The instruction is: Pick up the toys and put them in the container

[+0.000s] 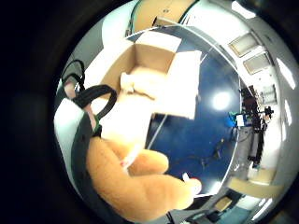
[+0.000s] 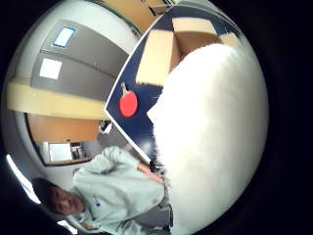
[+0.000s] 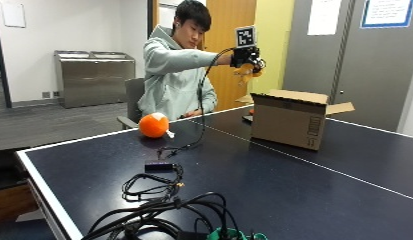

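Note:
My gloved right hand is raised above the near left corner of the open cardboard box and grips an orange and white plush toy. The toy's orange fur lies close against the palm, and its white fur fills much of the thumb side view. Below the hand the box stands with its flaps open, and a pale soft thing lies inside it. An orange ball toy sits on the dark blue table near the person, left of the box.
Black cables lie coiled over the table's near left part. A red paddle lies on the table beside the box. A white line runs across the table top.

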Tool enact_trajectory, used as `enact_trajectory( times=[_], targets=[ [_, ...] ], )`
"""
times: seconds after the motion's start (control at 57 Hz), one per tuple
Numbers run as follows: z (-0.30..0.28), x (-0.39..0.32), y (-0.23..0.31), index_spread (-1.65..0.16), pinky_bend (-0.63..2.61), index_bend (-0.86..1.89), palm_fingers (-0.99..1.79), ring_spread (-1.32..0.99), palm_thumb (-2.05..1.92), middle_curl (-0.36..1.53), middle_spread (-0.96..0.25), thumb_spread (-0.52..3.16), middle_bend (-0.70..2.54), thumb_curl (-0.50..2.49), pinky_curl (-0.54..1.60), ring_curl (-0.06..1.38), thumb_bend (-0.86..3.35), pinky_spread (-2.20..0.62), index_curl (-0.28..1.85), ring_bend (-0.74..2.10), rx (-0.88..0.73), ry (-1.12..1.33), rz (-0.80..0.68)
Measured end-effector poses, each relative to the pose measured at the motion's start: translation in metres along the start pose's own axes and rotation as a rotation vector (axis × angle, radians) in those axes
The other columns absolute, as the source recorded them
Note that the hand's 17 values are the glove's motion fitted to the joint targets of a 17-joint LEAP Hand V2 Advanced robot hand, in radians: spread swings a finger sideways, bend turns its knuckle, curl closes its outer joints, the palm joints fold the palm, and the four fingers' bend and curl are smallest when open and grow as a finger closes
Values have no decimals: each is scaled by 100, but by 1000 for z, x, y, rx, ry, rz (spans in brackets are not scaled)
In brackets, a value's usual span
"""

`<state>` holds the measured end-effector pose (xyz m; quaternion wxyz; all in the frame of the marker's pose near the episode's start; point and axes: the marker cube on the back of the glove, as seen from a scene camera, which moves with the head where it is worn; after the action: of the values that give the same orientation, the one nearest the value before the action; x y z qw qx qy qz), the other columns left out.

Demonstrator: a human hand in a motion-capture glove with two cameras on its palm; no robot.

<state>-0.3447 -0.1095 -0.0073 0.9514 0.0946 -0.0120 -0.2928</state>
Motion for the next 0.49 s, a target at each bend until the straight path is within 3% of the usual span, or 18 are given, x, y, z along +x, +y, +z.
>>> enact_trajectory(
  times=[0.088, 0.193, 0.263, 0.281, 0.298, 0.386, 0.491],
  targets=[
    [8, -1, -26, -29, 117, 54, 87, -32, 57, 84, -27, 71, 115, 84, 70, 63, -2, -43, 92, 138, 79, -13, 117],
    [26, 42, -32, -28, 112, 41, 71, -31, 50, 85, -28, 81, 111, 81, 68, 64, -3, -41, 94, 142, -35, 84, 35],
    [28, 40, -28, -26, 105, 31, -35, -22, 8, 75, -21, 95, 83, 64, 71, 59, -17, -25, 91, 101, -133, -20, 31],
    [26, 37, -27, -26, 104, 28, -33, -21, 5, 73, -20, 96, 80, 63, 68, 57, -15, -23, 88, 95, -132, -51, 48],
    [25, 34, -27, -26, 107, 24, -59, -17, -2, 67, -16, 95, 64, 60, 66, 50, -16, -19, 83, 76, -122, -70, 88],
    [7, 58, -16, -25, 99, 10, -51, -8, -8, 55, -8, 96, 36, 54, 55, 35, -10, -7, 67, 40, -44, -56, 183],
    [-27, 82, 13, -22, 90, 7, -37, -3, -7, 48, -3, 99, 19, 48, 50, 27, -7, 1, 56, 22, 38, -35, 356]
  ],
)
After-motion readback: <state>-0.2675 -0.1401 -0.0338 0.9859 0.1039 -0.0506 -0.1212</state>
